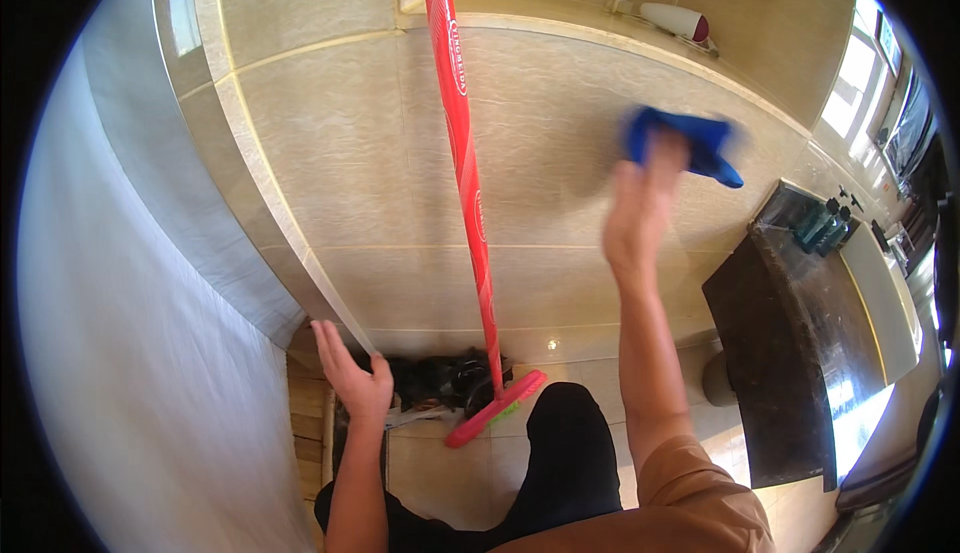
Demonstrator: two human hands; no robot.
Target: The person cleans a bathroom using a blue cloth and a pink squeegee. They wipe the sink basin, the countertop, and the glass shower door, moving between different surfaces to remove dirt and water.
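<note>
A blue cloth (pixel 705 143), blurred by motion, lies against the beige tiled wall (pixel 560 183) under my right hand (pixel 645 198). That arm is stretched far forward, and the fingers press on the cloth and are partly covered by it. My left hand (pixel 352 373) is held low beside the pale wall edging, its fingers extended and nothing in it. Between my arms a broom leans upright on the wall, with a long red handle (pixel 468 173) and a pink head (pixel 497 409) with green bristles on the floor.
Dark items (pixel 440 381) lie at the wall's foot beside the broom. On the right stands a dark counter (pixel 800 303) with pump bottles (pixel 825 225). A wall ledge (pixel 560 25) holds a white bottle-like object (pixel 672 21). A white curtain (pixel 150 353) hangs at left.
</note>
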